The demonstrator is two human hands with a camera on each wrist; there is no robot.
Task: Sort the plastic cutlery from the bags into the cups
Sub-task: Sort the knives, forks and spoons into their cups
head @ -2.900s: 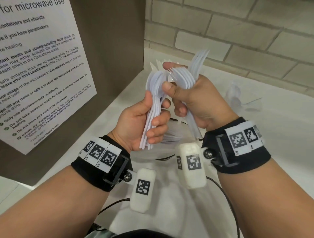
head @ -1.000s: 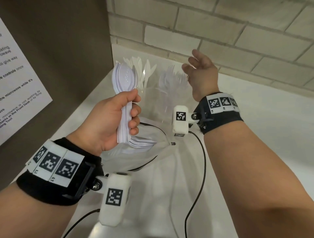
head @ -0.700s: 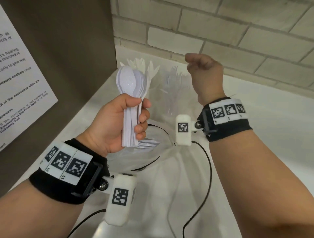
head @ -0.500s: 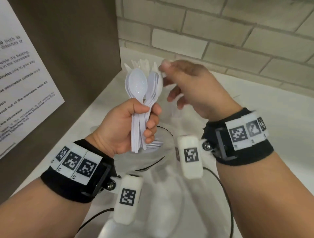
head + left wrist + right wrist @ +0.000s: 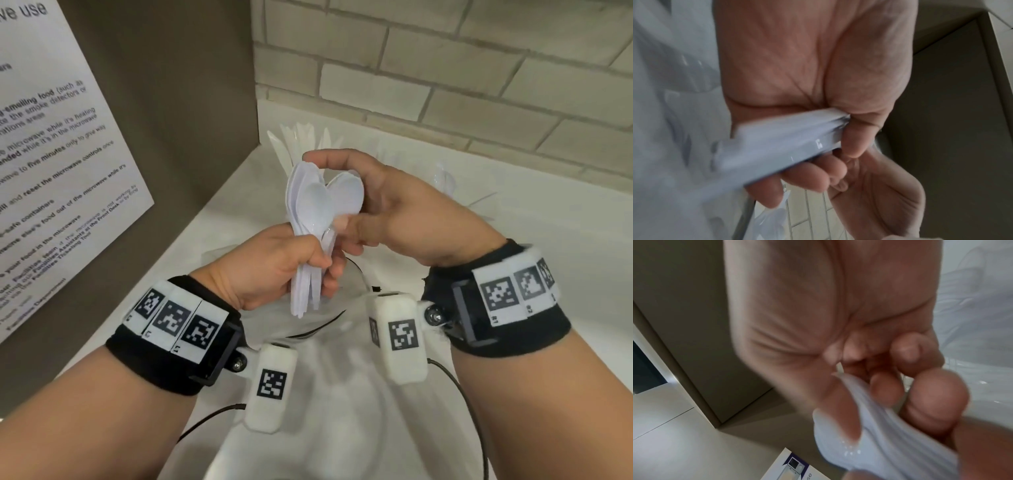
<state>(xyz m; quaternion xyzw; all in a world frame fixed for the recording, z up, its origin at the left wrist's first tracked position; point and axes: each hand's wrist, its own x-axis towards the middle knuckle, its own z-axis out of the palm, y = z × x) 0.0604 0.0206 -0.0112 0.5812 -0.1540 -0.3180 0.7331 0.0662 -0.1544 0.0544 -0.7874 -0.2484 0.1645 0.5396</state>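
Note:
A bunch of white plastic spoons stands upright in front of me. My left hand grips the handles in a fist. My right hand holds the bowls, index finger curled over their tops and thumb pressed on the front. Behind the hands, white knives stick up from a cup near the corner; the cup itself is hidden. A clear plastic cup shows faintly to the right of my right hand. The forks are hidden behind it.
A crumpled clear bag lies on the white counter under my wrists, with black cables across it. A brown panel with a microwave notice walls the left side. A brick wall closes the back.
My right hand, empty after leaving the forks at the back cups, has come back left and taken hold of the spoon bowls. My left hand has kept its grip on the spoons.

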